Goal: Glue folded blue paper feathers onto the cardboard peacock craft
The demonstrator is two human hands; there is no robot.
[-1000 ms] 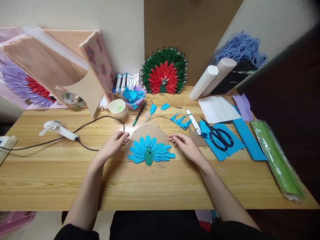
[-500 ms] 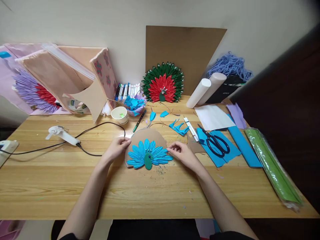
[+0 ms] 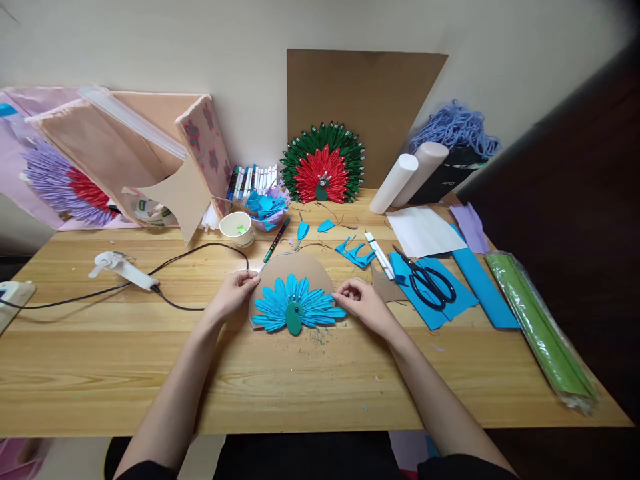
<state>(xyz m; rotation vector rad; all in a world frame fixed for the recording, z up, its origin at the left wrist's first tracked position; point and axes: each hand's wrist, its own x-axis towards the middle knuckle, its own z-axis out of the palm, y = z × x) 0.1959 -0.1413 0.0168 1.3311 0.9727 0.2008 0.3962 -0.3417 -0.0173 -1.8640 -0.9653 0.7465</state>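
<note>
A blue paper peacock with a green body lies on a brown half-round cardboard on the wooden table. My left hand pinches the cardboard's left edge, fingers closed on it. Fingers curled, my right hand holds the right edge beside the blue feathers.
A hot glue gun with a black cord lies to the left. Black scissors rest on blue paper to the right, beside a green paper pack. A paper cup, markers, a red-green peacock and white rolls stand at the back.
Both hands have closed in on the cardboard's edges and grip it. The view has tilted up a little, showing more of the wall.
</note>
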